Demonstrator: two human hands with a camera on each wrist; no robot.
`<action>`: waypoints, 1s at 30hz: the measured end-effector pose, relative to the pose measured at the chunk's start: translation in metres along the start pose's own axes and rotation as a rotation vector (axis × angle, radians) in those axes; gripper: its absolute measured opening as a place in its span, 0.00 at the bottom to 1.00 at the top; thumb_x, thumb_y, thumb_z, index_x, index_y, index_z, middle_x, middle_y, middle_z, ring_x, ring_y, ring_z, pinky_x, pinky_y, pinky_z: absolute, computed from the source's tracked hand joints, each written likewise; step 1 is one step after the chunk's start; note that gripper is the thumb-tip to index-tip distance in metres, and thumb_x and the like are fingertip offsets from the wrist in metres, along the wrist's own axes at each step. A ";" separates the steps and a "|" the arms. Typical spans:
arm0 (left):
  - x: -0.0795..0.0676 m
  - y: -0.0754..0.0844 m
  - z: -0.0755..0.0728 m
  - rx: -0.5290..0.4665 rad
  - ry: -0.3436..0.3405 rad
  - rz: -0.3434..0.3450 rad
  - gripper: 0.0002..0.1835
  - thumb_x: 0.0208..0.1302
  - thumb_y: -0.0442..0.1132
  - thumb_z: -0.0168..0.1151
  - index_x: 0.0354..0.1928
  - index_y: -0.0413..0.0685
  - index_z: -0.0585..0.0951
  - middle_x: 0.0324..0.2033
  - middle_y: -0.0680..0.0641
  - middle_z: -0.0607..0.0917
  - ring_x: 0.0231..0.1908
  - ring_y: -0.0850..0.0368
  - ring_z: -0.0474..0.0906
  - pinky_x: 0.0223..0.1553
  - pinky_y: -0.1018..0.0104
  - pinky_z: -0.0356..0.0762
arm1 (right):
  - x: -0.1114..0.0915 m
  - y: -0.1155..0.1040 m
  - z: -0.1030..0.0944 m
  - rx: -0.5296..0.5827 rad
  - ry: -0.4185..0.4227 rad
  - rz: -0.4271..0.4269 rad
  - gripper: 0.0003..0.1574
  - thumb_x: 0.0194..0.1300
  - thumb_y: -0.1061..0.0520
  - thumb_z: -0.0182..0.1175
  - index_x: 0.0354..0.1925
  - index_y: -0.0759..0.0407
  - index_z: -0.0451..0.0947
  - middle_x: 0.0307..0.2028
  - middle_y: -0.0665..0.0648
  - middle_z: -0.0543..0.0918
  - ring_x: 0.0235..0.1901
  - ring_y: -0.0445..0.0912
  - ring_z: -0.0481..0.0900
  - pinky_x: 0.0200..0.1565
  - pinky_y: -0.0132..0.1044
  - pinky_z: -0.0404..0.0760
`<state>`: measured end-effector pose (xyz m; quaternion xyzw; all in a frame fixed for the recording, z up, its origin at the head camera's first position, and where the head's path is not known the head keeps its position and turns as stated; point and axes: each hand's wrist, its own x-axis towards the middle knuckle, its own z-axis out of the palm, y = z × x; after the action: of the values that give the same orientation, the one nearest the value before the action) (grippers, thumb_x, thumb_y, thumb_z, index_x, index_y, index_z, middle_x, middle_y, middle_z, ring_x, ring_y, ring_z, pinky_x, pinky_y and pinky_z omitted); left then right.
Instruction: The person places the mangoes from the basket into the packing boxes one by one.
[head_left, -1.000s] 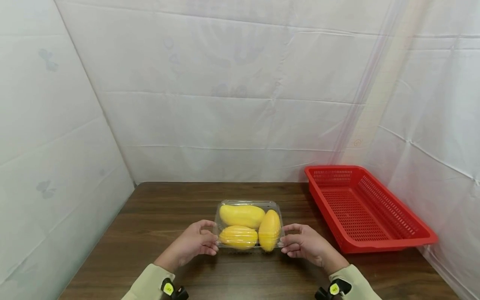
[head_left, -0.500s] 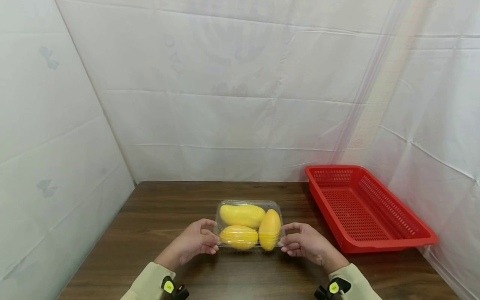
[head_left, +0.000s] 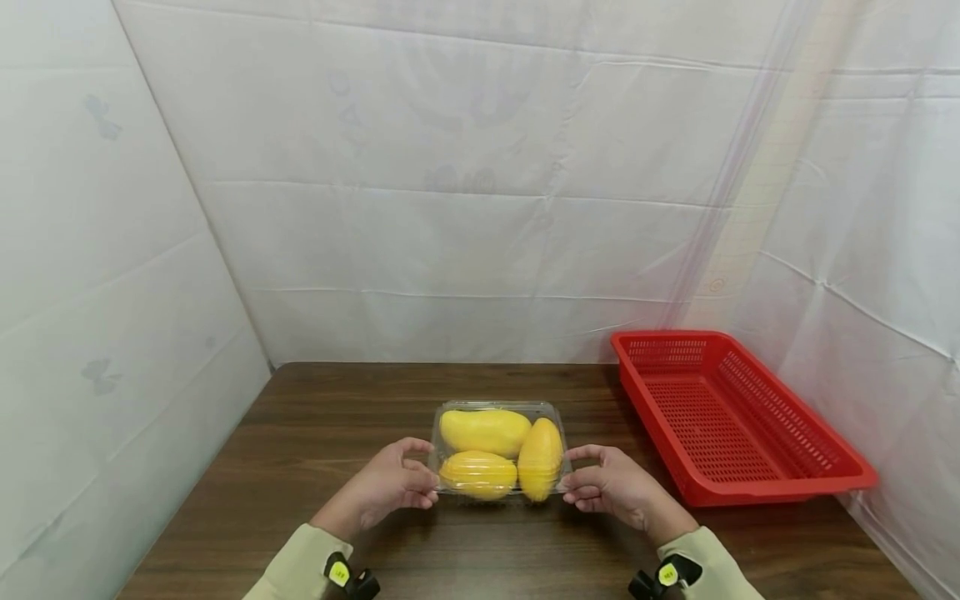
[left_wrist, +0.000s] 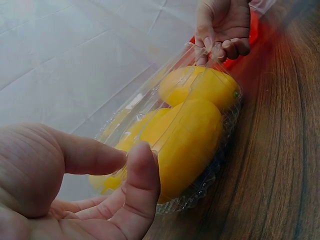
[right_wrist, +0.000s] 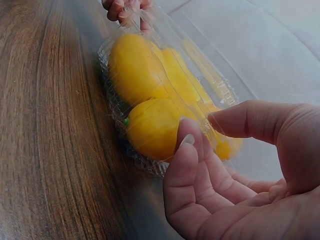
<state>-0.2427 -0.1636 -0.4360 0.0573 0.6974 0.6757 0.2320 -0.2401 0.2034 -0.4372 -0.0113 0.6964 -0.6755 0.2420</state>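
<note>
A clear plastic clamshell container (head_left: 542, 408) stands at the middle of the table, closed over three yellow mangoes. One mango (head_left: 483, 431) lies crosswise at the back, another mango (head_left: 477, 475) in front of it, and a third mango (head_left: 539, 460) lengthwise on the right. My left hand (head_left: 386, 485) pinches the container's left edge between thumb and fingers. At the opposite edge, my right hand (head_left: 613, 490) pinches the plastic the same way. Both wrist views show the mangoes through the transparent lid (left_wrist: 185, 62). Whether the container's base touches the wood I cannot tell.
A red perforated plastic basket (head_left: 705, 417) sits at the right of the brown wooden table (head_left: 300, 433), holding nothing visible. White sheeting (head_left: 450, 250) walls off the back and both sides.
</note>
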 end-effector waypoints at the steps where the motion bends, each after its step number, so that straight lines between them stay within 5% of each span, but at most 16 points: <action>1: 0.000 0.000 0.000 -0.002 0.000 0.002 0.35 0.66 0.26 0.61 0.70 0.32 0.56 0.35 0.43 0.83 0.31 0.57 0.84 0.36 0.67 0.85 | 0.000 0.000 0.000 0.000 0.001 -0.001 0.36 0.67 0.62 0.64 0.67 0.71 0.61 0.34 0.56 0.89 0.31 0.42 0.88 0.37 0.35 0.87; 30: -0.002 -0.001 0.003 0.010 0.024 0.004 0.34 0.65 0.22 0.58 0.70 0.32 0.56 0.34 0.42 0.83 0.29 0.56 0.82 0.34 0.66 0.83 | 0.003 0.005 -0.001 -0.011 0.010 0.002 0.38 0.65 0.61 0.65 0.68 0.70 0.61 0.34 0.56 0.89 0.30 0.42 0.87 0.37 0.36 0.86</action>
<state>-0.2399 -0.1613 -0.4364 0.0517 0.7033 0.6735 0.2217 -0.2416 0.2038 -0.4425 -0.0086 0.7012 -0.6716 0.2392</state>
